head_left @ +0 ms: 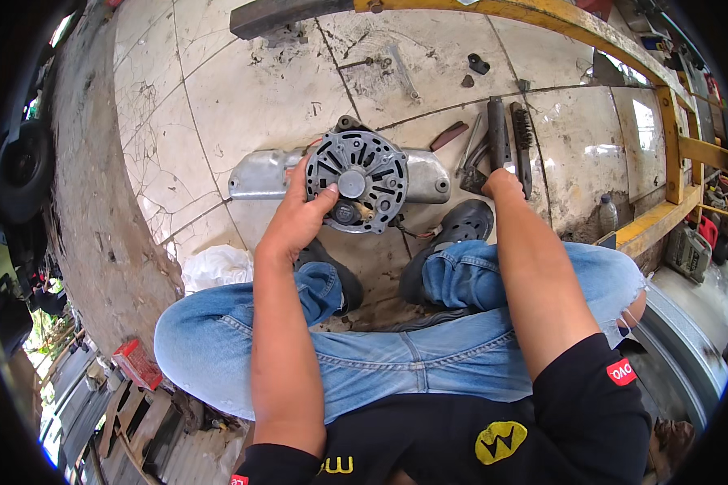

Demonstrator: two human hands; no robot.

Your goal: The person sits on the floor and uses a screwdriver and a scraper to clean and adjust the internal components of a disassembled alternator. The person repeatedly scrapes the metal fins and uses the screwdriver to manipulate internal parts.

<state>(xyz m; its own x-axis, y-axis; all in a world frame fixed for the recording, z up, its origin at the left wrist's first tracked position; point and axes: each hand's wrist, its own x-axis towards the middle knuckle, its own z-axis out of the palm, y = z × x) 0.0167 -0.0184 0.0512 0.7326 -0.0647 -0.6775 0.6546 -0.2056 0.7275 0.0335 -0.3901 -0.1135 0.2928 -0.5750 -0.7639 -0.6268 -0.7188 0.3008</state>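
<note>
A round silver alternator (378, 172) with a slotted end face rests across a long grey metal cover (259, 175) on the floor. My left hand (298, 212) grips the alternator's left side, thumb on the face beside the central hub. Farther right, my right hand (505, 185) is closed at the lower end of a dark grey metal bar (497, 133). Its fingers are partly hidden, so what they hold is unclear. Against the bar's right side lies a wire brush (522, 133). A black tool head (474, 179), perhaps a hammer's, sits just left of that hand.
A reddish-brown handle (449, 136) and a bolt (356, 63) lie on the stained tiles. Yellow metal framing (660, 220) borders the right and far sides. A plastic bottle (607, 214) stands near it. White plastic (217, 268) lies by my left knee.
</note>
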